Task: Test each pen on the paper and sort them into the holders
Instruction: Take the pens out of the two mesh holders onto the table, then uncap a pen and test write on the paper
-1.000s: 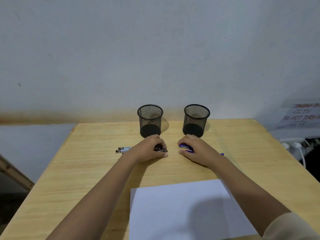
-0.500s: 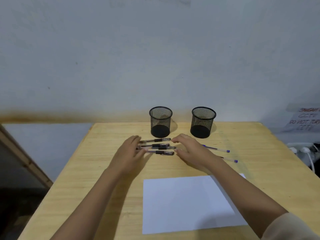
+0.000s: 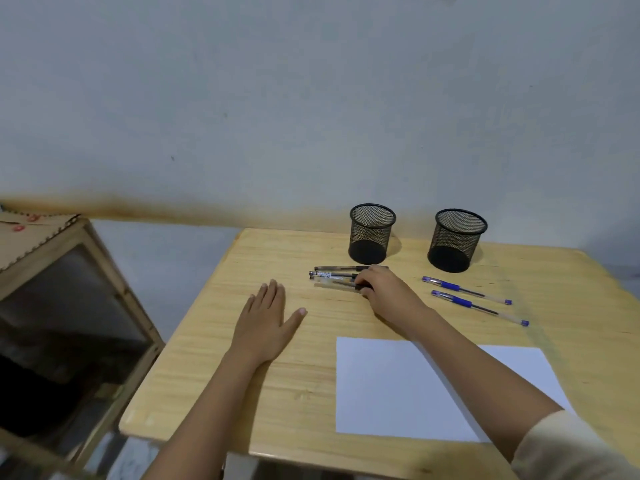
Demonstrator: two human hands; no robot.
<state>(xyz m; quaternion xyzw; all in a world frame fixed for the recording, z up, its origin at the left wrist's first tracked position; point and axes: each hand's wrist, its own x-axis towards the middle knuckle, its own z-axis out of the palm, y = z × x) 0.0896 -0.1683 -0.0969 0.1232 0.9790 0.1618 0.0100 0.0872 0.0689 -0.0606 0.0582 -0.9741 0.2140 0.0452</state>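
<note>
Three black pens (image 3: 334, 276) lie side by side in front of the left mesh holder (image 3: 371, 233). My right hand (image 3: 389, 294) rests on their right ends, fingers curled around the nearest black pen. My left hand (image 3: 266, 323) lies flat on the table, fingers spread, holding nothing, left of the pens. Two blue pens (image 3: 464, 290) lie in front of the right mesh holder (image 3: 456, 240). A white sheet of paper (image 3: 391, 389) lies near the front edge, partly under my right forearm.
The wooden table (image 3: 311, 427) stands against a pale wall. A wooden cabinet with a dark panel (image 3: 59, 306) stands to the left of the table, with a gap between them.
My left hand has drawn back from the black pens and flattened on the table. My right hand has shifted onto the black pens. The view has swung left.
</note>
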